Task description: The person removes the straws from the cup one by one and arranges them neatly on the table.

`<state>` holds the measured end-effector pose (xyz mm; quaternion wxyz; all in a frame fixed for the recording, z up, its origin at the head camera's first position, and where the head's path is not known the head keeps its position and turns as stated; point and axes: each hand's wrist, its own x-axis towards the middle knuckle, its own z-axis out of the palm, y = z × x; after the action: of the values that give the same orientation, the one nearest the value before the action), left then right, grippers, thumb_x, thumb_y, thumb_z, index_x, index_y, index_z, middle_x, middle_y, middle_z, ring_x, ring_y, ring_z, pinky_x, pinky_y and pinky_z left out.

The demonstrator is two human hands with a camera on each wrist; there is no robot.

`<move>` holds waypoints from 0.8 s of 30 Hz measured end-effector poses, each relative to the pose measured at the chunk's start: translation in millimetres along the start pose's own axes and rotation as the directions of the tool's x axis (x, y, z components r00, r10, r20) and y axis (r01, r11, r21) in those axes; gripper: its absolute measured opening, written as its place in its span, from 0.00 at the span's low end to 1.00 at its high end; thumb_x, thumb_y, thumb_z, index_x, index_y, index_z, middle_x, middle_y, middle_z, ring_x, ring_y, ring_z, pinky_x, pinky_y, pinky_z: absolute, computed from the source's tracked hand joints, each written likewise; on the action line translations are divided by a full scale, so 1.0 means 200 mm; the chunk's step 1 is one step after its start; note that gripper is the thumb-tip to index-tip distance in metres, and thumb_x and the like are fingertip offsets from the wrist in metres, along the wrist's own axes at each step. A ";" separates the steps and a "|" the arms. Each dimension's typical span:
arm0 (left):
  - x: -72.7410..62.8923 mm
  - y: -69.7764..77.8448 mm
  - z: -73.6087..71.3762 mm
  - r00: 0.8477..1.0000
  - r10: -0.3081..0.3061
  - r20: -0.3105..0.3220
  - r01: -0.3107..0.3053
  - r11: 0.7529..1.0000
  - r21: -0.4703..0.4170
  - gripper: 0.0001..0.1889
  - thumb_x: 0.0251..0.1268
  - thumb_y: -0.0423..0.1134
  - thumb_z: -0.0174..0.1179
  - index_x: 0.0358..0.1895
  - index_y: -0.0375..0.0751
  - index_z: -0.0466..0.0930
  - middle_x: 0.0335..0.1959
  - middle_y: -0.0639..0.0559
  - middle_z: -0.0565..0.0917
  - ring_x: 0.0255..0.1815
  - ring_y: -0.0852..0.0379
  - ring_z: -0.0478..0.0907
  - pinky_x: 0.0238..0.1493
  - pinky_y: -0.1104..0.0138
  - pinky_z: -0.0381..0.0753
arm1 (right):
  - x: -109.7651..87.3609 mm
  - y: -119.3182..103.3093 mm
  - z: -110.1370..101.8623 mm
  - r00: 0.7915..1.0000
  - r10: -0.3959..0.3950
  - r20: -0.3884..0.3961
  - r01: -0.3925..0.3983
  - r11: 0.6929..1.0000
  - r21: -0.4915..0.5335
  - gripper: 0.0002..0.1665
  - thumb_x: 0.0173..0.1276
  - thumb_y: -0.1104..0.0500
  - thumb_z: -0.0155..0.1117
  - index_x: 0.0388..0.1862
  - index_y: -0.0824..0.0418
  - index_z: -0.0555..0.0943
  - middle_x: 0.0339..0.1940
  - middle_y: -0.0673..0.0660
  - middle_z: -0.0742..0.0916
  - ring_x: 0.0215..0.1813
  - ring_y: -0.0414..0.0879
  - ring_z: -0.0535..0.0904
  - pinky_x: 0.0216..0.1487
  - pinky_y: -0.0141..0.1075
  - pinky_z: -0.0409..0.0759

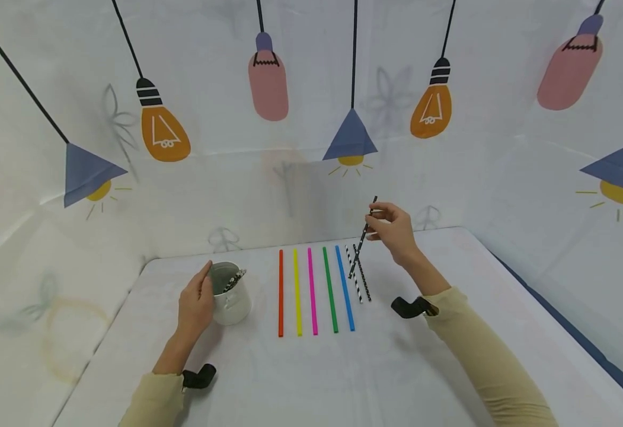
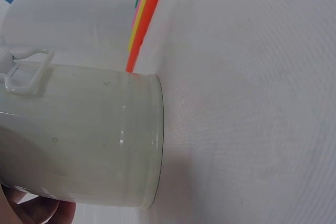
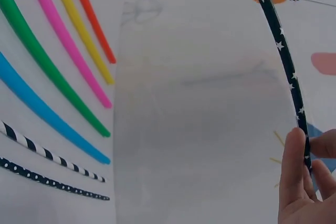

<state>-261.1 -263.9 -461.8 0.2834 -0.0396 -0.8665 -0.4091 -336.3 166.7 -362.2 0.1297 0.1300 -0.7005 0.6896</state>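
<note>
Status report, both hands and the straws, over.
Left hand holds white cup, patterned straws inside. Right hand pinches star-print straw above table. Seven other straws lie side by side. Nothing seen blocking either hand.

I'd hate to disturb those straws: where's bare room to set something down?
Broad bare table lies between left sleeve and right sleeve, in front of the pink straw. A narrow strip separates the white mug from the red straw. Crowded: blue straw through dotted straw.

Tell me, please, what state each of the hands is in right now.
Left hand: closed, holding the cup.
Right hand: closed, pinching the starred straw.
</note>
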 end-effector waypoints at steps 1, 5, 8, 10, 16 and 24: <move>0.00 0.00 0.00 1.000 0.000 0.000 0.000 1.000 -0.002 0.24 0.79 0.41 0.37 0.70 0.35 0.67 0.68 0.40 0.70 0.69 0.42 0.64 0.66 0.47 0.63 | 0.00 0.00 -0.01 1.000 0.019 0.010 -0.019 1.000 -0.007 0.20 0.70 0.63 0.63 0.58 0.66 0.75 0.42 0.61 0.78 0.30 0.44 0.82 0.34 0.35 0.84; 0.00 0.00 0.00 1.000 -0.006 0.001 0.006 1.000 -0.007 0.24 0.79 0.41 0.37 0.70 0.36 0.67 0.68 0.41 0.70 0.69 0.42 0.63 0.66 0.47 0.63 | -0.01 0.03 -0.05 0.996 0.086 0.008 -0.086 0.996 -0.030 0.24 0.70 0.65 0.61 0.62 0.69 0.69 0.43 0.61 0.77 0.30 0.43 0.81 0.36 0.36 0.84; 0.01 0.01 0.00 1.000 -0.001 -0.012 0.001 1.000 -0.012 0.23 0.78 0.40 0.37 0.69 0.35 0.68 0.67 0.41 0.71 0.69 0.43 0.64 0.66 0.47 0.64 | -0.01 0.06 -0.07 0.990 0.138 -0.009 -0.138 0.989 -0.044 0.26 0.70 0.65 0.60 0.63 0.70 0.65 0.44 0.62 0.77 0.30 0.43 0.80 0.37 0.35 0.84; 0.01 0.01 0.00 1.000 0.002 -0.019 -0.002 1.000 -0.014 0.23 0.78 0.40 0.37 0.69 0.36 0.68 0.67 0.42 0.71 0.69 0.43 0.64 0.65 0.47 0.64 | -0.01 0.08 -0.08 0.986 0.166 -0.015 -0.166 0.984 -0.059 0.27 0.71 0.64 0.61 0.64 0.70 0.64 0.46 0.62 0.77 0.31 0.42 0.80 0.37 0.34 0.84; 0.01 0.00 -0.01 1.000 -0.010 -0.004 0.010 1.000 -0.015 0.24 0.78 0.40 0.36 0.70 0.36 0.67 0.67 0.41 0.70 0.69 0.42 0.64 0.65 0.46 0.64 | 0.01 0.18 -0.12 0.977 0.210 -0.043 -0.214 0.964 -0.159 0.26 0.69 0.64 0.63 0.64 0.68 0.70 0.48 0.63 0.79 0.32 0.42 0.82 0.37 0.34 0.84; 0.01 0.00 -0.01 1.000 0.006 -0.007 -0.006 1.000 -0.022 0.23 0.78 0.40 0.38 0.70 0.36 0.67 0.67 0.41 0.71 0.69 0.43 0.64 0.66 0.47 0.64 | 0.03 0.31 -0.13 0.980 0.188 -0.060 -0.197 0.933 -0.302 0.21 0.68 0.62 0.65 0.58 0.68 0.78 0.46 0.64 0.83 0.34 0.47 0.83 0.36 0.34 0.84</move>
<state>-262.1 -265.1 -460.1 0.2870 -0.0440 -0.8609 -0.4177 -364.1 194.2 -416.5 0.0905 0.0287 -0.8062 0.5840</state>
